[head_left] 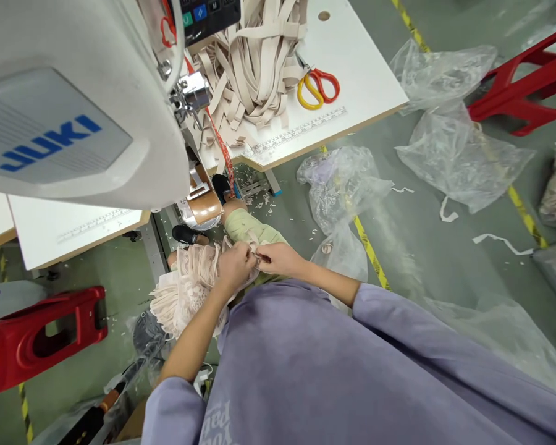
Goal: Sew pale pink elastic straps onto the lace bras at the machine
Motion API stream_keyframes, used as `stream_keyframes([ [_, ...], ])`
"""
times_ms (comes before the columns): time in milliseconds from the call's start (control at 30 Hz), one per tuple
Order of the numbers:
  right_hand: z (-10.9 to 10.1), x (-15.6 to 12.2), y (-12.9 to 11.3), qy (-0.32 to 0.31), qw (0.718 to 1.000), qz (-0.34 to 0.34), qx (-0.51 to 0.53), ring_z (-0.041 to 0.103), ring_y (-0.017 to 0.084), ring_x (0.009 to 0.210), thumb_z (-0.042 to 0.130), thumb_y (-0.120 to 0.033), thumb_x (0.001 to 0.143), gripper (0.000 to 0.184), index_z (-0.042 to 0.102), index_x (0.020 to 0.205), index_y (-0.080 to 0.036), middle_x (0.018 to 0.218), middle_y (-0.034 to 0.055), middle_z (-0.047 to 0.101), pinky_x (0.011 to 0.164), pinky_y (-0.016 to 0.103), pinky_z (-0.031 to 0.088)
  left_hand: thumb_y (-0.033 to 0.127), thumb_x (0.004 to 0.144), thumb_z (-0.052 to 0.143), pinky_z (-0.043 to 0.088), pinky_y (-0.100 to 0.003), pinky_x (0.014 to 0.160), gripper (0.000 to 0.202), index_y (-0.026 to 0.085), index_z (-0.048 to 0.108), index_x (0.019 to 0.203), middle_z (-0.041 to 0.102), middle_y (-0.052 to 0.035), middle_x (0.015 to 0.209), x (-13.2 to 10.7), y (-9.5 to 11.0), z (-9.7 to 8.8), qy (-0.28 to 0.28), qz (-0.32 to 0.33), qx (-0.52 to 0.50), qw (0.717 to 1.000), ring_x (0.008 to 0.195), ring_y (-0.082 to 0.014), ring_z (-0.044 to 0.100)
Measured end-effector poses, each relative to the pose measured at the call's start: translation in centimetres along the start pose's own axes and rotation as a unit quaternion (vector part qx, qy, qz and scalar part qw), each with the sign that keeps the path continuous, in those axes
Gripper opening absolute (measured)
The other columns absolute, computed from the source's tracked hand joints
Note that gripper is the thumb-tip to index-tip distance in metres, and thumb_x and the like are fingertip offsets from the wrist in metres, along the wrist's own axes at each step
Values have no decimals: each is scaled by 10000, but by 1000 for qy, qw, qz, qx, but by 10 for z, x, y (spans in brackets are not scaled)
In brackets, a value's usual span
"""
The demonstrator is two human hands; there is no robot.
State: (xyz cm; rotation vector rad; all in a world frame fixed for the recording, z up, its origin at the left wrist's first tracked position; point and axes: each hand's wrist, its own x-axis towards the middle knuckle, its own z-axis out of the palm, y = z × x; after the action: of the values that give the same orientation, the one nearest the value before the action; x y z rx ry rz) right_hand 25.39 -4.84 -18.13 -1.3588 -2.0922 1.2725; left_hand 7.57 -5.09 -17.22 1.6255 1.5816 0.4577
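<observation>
My left hand [236, 267] and my right hand [280, 259] are close together over my lap, each with its fingers pinched. Between them shows a bit of pale beige lacy fabric [254, 242]; the fingers hide exactly how it is held. A thick bundle of beige lace pieces [183, 296] hangs across my lap, beside and below my left hand. In front stands a white and grey sewing machine [143, 154]. A heap of beige elastic strips [254, 68] lies on its white table [352, 68], with red and yellow scissors [319, 86] beside it.
Clear plastic bags [347, 185] lie on the green floor at the right, among scattered thread and scraps. One red stool [528, 80] is at the upper right, another red stool [46, 337] at the lower left. A control panel [213, 15] sits behind the machine head.
</observation>
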Motion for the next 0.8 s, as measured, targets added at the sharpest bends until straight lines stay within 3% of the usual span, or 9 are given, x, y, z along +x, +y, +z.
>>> stream_keyframes([
  [133,3,0,4,24,997,48,47,437,125,559,534,-217,739,22,513,737,-213,604,-43,519,582,241,292,199,895,404,403,-225,581,206,209,467,699,485,36,591,0,5,28,59,-57,-87,993,545,-121,504],
  [200,4,1,6,31,995,68,67,460,131,567,541,-233,754,93,558,844,-217,637,-43,552,586,240,305,218,904,380,397,-217,564,223,208,467,698,483,42,581,-2,7,33,68,-70,-126,987,524,-111,485],
  [267,4,2,7,32,993,78,85,472,139,587,559,-244,757,138,586,891,-224,664,-36,575,599,247,307,253,858,496,391,-222,577,180,207,490,685,504,41,592,-4,7,29,68,-72,-148,984,544,-113,489],
  [400,3,1,5,59,983,104,136,450,150,604,582,-292,781,67,567,779,-227,647,-22,539,635,269,317,266,724,689,387,-248,624,206,215,511,632,520,22,610,-4,4,9,83,-76,-163,980,629,-146,525],
  [567,14,1,0,92,946,145,274,557,170,635,457,-374,887,146,488,864,-233,709,4,587,654,297,444,411,958,378,462,-273,611,335,225,494,705,550,-9,634,8,1,10,141,-125,-231,955,624,-157,586],
  [700,26,4,-1,86,911,145,376,645,182,740,294,-446,968,267,447,981,-228,867,54,644,714,339,531,534,985,314,545,-302,669,417,214,549,859,669,-63,810,11,1,15,149,-132,-295,935,760,-173,685],
  [800,28,6,-5,93,903,128,400,638,195,929,453,-522,922,310,464,1012,-226,1014,73,627,844,349,526,603,981,329,563,-330,638,480,212,603,930,706,-86,858,6,1,8,119,-117,-319,933,782,-202,708],
])
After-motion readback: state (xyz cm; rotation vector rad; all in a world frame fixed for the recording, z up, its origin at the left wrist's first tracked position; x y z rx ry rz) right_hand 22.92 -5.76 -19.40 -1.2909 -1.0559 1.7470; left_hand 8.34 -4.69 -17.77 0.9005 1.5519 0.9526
